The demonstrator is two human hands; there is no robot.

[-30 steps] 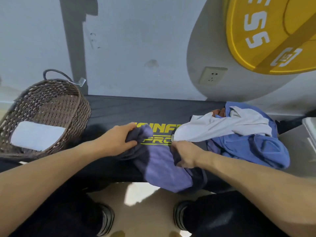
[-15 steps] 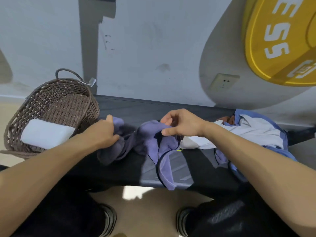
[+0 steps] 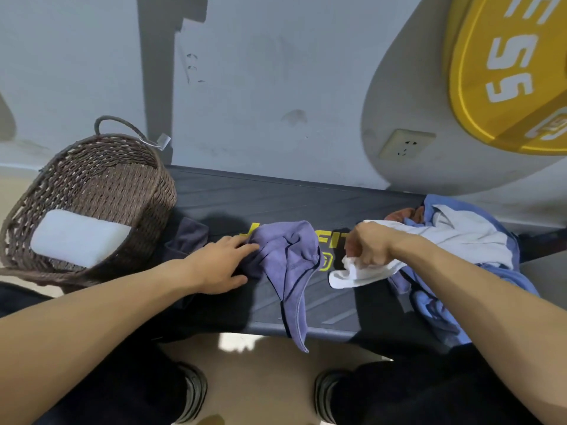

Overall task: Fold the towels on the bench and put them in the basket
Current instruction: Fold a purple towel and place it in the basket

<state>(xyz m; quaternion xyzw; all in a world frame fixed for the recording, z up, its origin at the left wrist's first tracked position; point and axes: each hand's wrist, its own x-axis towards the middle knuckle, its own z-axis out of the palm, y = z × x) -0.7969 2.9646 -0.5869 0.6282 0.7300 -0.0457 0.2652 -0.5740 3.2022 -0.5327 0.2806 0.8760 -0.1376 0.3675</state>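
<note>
This looks like a gym. The chief sign is a padded black workout bench (image 3: 306, 204), its surface printed with a yellow brand logo (image 3: 325, 261) partly hidden by cloth. Above the bench's right end, a large yellow weight plate (image 3: 506, 72) with white lettering leans by the plain grey wall (image 3: 276, 87). A white wall socket (image 3: 406, 144) sits just below and left of that plate. At the bench's left end stands a brown wicker basket (image 3: 122, 185) with a folded white towel (image 3: 78, 237) inside, and loose towels (image 3: 472, 237) are heaped on the bench's right end.
</note>
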